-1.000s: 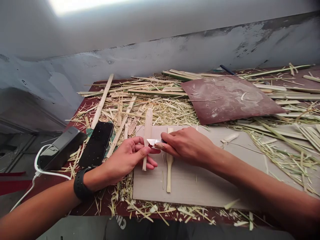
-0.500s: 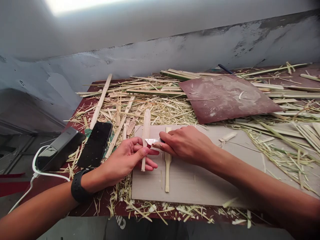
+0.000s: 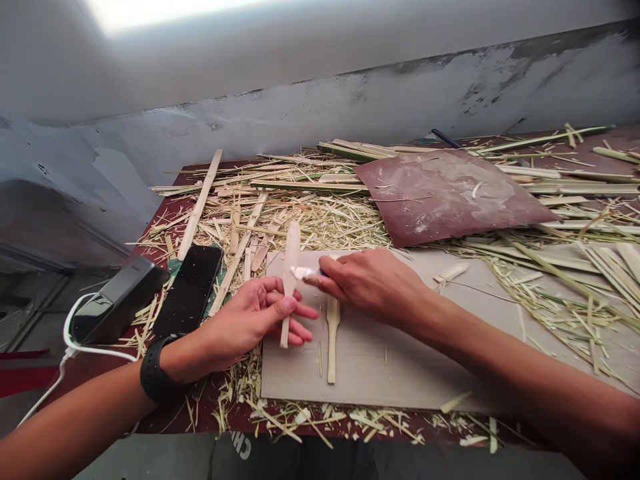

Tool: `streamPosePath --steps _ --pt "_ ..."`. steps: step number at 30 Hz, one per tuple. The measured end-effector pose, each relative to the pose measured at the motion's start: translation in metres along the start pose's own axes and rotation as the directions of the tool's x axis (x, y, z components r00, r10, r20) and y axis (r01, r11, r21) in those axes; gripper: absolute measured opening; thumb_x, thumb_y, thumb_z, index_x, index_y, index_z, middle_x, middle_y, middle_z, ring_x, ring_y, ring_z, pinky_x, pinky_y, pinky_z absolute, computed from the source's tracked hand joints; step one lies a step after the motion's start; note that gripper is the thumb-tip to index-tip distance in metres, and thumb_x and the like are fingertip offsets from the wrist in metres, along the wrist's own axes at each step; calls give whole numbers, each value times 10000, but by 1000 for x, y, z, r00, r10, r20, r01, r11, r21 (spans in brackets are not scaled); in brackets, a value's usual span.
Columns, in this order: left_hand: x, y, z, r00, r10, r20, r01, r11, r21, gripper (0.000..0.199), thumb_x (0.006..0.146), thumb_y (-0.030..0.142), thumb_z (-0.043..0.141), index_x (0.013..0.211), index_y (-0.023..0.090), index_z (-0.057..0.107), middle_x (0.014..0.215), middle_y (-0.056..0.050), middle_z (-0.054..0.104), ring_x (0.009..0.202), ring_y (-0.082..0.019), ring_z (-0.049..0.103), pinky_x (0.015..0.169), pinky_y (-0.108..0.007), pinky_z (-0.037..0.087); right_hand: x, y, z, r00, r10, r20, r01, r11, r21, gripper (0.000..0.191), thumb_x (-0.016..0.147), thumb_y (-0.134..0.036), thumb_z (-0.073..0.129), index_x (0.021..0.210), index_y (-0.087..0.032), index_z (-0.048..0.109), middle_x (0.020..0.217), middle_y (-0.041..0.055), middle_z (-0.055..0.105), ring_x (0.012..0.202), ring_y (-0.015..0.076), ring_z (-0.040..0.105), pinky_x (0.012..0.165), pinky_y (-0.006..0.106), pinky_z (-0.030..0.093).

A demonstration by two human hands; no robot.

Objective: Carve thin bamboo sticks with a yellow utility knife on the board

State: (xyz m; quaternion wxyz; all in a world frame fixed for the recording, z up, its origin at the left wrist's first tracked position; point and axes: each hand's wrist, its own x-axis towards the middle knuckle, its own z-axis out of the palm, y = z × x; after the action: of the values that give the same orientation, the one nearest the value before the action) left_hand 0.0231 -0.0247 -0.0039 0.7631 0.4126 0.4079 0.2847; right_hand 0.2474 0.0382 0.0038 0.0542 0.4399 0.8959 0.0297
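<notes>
The left hand (image 3: 245, 320) pinches a paddle-shaped bamboo strip (image 3: 292, 250) between thumb and fingers, its other fingers half extended and loosely spread behind. The strip's broad end points away beyond the fingertips and its narrower end pokes out below the thumb. The right hand (image 3: 377, 287) is curled closely around a knife (image 3: 305, 272), the blade's tip at the strip's edge, just beyond the left fingertips; whether it bites in, I cannot tell.

With the edge so near those fingers, a slip looks like the chief danger: a hard spot giving way suddenly, or the strip twisting in that light pinch, could send the blade into skin. Too deep a bite along the grain might split the narrow part.

Below the right fingers, a second bamboo paddle (image 3: 332, 347) lies on a pale board (image 3: 400, 377); a knock could shift it. Past the left fingers are heaped shavings (image 3: 330, 217), and beside the left wrist a phone (image 3: 187, 290), where flying chips could land.
</notes>
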Motion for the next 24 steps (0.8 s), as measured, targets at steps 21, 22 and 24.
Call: streamPosePath --steps 21,22,24 --pt "0 1 0 999 39 37 -42 995 92 343 988 456 643 949 126 560 1063 -152 772 584 -83 685 544 -185 505 2 7 5 991 -124 -52 132 970 203 766 1002 -691 -12 812 -207 549 619 45 563 534 149 363 575 329 155" --pt "0 1 0 998 40 38 -44 995 89 339 989 453 643 947 127 559 1059 -149 773 577 -80 681 537 -180 501 2 7 4 990 -125 -59 134 971 199 754 1009 -683 1 808 -207 550 616 45 565 530 148 363 573 329 153" --pt "0 1 0 998 45 40 -48 995 83 338 986 452 647 949 128 560 1053 -147 775 564 -76 673 525 -175 495 2 9 4 990 -119 -74 131 974 184 744 1016 -674 17 802 -207 556 607 44 568 520 147 360 566 327 148"
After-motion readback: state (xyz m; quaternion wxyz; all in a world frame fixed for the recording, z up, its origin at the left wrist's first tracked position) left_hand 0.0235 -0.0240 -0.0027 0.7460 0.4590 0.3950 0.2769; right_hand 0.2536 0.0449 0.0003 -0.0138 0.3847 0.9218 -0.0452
